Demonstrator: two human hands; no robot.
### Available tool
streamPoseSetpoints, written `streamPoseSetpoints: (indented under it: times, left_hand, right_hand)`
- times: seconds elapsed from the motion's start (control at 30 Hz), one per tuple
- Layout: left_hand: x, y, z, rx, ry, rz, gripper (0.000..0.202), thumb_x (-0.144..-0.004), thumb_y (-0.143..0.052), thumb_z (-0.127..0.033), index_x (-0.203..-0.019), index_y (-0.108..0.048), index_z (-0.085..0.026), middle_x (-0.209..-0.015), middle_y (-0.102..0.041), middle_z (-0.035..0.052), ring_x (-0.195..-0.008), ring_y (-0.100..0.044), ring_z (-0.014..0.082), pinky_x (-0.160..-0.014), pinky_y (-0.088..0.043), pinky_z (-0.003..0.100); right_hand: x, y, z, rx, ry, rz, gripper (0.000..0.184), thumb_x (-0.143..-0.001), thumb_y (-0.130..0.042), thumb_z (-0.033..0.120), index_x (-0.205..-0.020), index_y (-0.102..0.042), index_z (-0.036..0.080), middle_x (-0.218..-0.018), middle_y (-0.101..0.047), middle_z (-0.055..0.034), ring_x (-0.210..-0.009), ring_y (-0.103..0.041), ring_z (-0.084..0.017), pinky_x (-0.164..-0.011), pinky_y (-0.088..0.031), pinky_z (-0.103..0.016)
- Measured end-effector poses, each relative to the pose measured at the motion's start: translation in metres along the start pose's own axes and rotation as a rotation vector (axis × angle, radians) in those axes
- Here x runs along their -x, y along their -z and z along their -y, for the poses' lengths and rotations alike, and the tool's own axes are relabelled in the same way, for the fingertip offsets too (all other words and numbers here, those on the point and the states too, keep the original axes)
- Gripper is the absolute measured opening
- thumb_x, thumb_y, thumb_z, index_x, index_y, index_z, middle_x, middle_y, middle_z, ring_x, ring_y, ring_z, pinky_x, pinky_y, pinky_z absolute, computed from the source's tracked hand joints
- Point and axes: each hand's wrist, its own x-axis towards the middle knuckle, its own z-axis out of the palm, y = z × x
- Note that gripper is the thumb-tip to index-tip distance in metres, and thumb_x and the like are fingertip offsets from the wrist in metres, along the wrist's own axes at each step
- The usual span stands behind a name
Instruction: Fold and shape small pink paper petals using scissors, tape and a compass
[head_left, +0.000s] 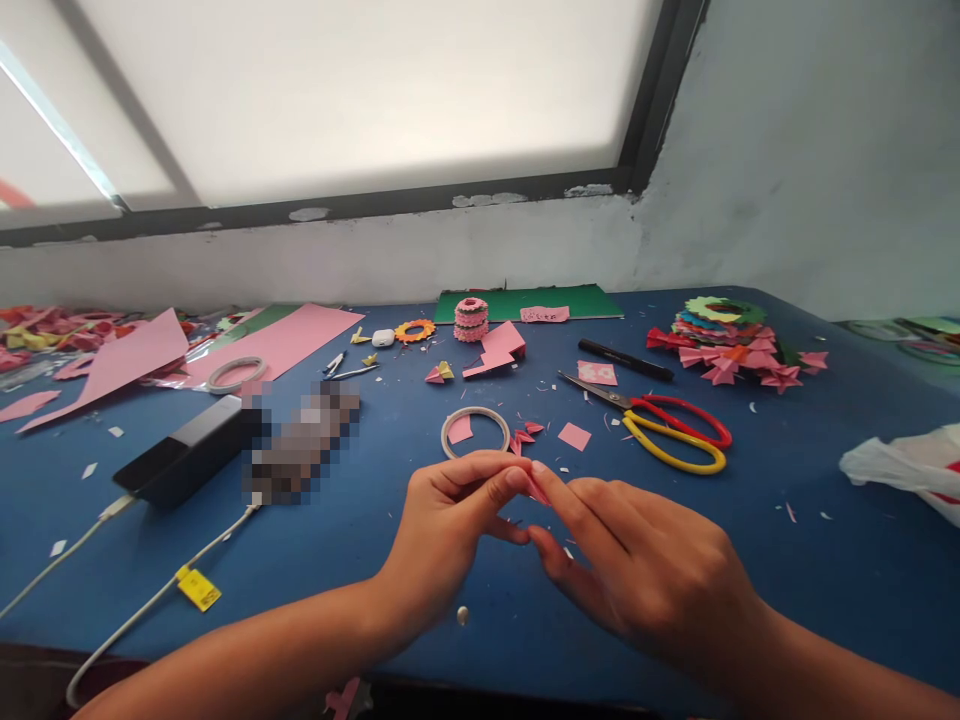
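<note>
Here in the head view, both hands meet in the middle, over the near part of the blue table [337, 570], and between them sits a small pink paper piece [538, 488]. The left hand [450, 520] has it, nipped between thumb and index finger! The right hand [645, 560] comes in from the right, index fingertip up against the paper, thumb standing apart below, so that's a touch rather than a full pinch.

Now, how will this one handle? It looks next to weightless, thin but crisp enough to hold a crease, and dry, so I'd expect little slipping. The danger is crushing: too hard a squeeze could bend it or leave a stray fold. Best hold, I'd judge, is right on the edge or along a folded line, fingertips only. Much of it is hidden by the fingers, so its full shape can't be told.

Just beyond the hands lie small folded pink pieces [519, 440], close by the tape roll [445, 434]; right of those, a flat pink square [574, 436], and farther right the scissors [628, 403], blades partly apart.
</note>
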Motion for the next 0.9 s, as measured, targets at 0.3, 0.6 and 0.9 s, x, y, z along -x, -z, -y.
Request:
streamPoseSetpoints:
  times: [0.3, 0.6, 0.9]
  left_hand:
    - [-0.006, 0.003, 0.000, 0.017, 0.058, -0.003, 0.008, -0.073, -0.073, -0.020, -0.080, -0.076, -0.020, -0.077, -0.071, 0.0000, -0.068, -0.063, 0.0088, -0.053, -0.055, 0.011]
    - [-0.004, 0.004, -0.005, 0.034, 0.052, 0.105, 0.007, -0.076, -0.070, -0.018, -0.080, -0.075, -0.020, -0.072, -0.070, -0.0013, -0.066, -0.062, 0.0078, -0.055, -0.055, 0.012]
    - [-0.005, 0.004, -0.006, -0.062, 0.072, 0.155, 0.005, -0.071, -0.074, -0.017, -0.075, -0.072, -0.016, -0.072, -0.070, 0.0005, -0.065, -0.064, 0.0101, -0.054, -0.056, 0.016]
  right_hand:
    - [0.004, -0.005, 0.003, -0.132, -0.116, 0.051, 0.027, -0.085, -0.054, 0.022, -0.106, -0.063, 0.007, -0.066, -0.062, -0.0018, -0.051, -0.053, -0.013, -0.047, -0.038, -0.029]
    - [-0.001, 0.001, -0.016, -0.815, -0.521, 0.154, 0.021, -0.087, -0.049, 0.023, -0.102, -0.064, 0.019, -0.065, -0.055, 0.0029, -0.054, -0.051, -0.008, -0.050, -0.044, -0.019]
    - [-0.001, -0.002, -0.021, -0.717, -0.461, 0.154, 0.011, -0.080, -0.061, 0.017, -0.088, -0.067, 0.021, -0.065, -0.059, 0.0031, -0.054, -0.052, -0.007, -0.050, -0.044, -0.019]
